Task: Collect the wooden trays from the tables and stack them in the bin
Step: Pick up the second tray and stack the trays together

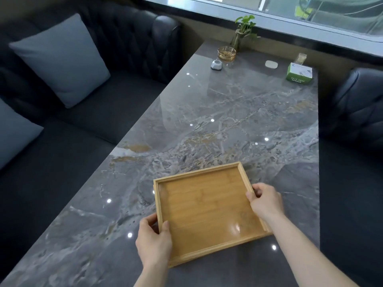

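A rectangular wooden tray (205, 210) with a raised rim is at the near end of the grey marble table (228, 121). It has nothing in it. My left hand (152, 241) grips its left rim near the front corner, thumb on the inside. Gripping the right rim is my right hand (266, 200), fingers curled over the edge. I cannot tell whether the tray rests on the table or is just above it. No bin is in view.
At the table's far end stand a glass ashtray (226, 53), a small white device (216, 64), a white pad (271, 64), a green tissue box (299, 73) and a potted plant (244, 27). Dark sofas flank the table, with grey cushions (62, 59) on the left one.
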### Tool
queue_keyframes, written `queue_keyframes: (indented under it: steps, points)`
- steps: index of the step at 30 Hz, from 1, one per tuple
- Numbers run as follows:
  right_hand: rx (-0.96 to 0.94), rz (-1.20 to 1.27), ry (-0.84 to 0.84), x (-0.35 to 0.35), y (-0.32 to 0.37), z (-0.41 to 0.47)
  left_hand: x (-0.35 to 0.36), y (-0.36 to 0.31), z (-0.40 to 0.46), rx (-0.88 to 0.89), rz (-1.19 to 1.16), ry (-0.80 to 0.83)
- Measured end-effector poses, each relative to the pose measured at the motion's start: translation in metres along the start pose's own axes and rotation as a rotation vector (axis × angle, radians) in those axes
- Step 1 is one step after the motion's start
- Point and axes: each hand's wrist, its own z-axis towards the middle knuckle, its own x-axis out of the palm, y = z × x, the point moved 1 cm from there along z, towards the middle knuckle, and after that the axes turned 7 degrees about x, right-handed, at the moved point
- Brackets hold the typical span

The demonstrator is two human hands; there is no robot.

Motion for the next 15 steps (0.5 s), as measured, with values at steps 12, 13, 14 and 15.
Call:
queue_keyframes:
  steps: [12,13,14,15]
  points:
    - [0.062,0.188,0.050,0.038,-0.035,-0.097,-0.071,0.028,0.005,0.053,0.031,0.139]
    - [0.066,0.176,0.052,0.041,-0.038,-0.098,-0.071,0.029,0.005,0.063,0.027,0.143]
    - [0.068,0.155,0.056,0.043,-0.040,-0.100,-0.071,0.029,0.004,0.078,0.033,0.137]
    - [0.064,0.141,0.057,0.045,-0.042,-0.101,-0.069,0.030,0.003,0.099,0.054,0.117]
